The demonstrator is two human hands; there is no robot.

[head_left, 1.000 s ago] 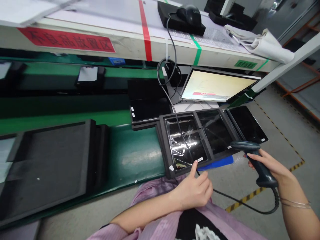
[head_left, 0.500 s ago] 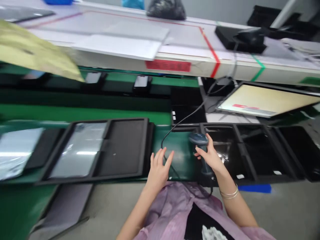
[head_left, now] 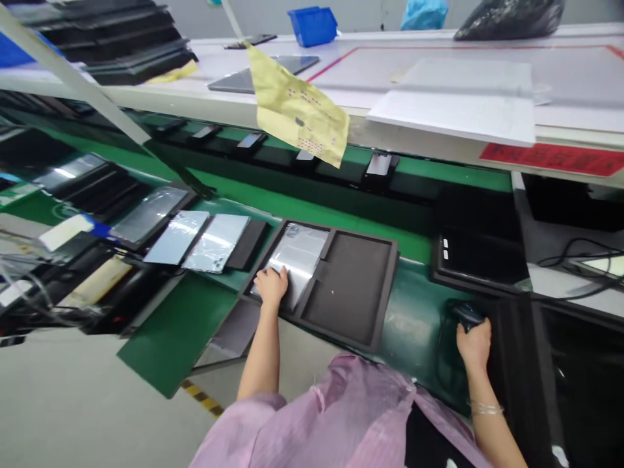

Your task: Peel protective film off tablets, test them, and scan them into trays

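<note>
Left fingers point(head_left: 262, 278) have moved onto a silvery tablet point(head_left: 305, 248).

Toward the back of the white shelf point(head_left: 380, 78) I see a blue bin point(head_left: 314, 27), a light-blue bag point(head_left: 424, 14) and a shiny black bag point(head_left: 509, 19). A yellow sheet point(head_left: 299, 107) hangs over its front edge, near some white papers point(head_left: 463, 97) and a red label point(head_left: 550, 158). At the far left, a white pole point(head_left: 82, 84) stands by a dark stack point(head_left: 117, 39); striped tape point(head_left: 201, 396) marks the floor point(head_left: 97, 390).

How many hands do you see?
2: the left hand is on a silver tablet in the dark tray; the right hand is on the scanner. No others show.
</note>
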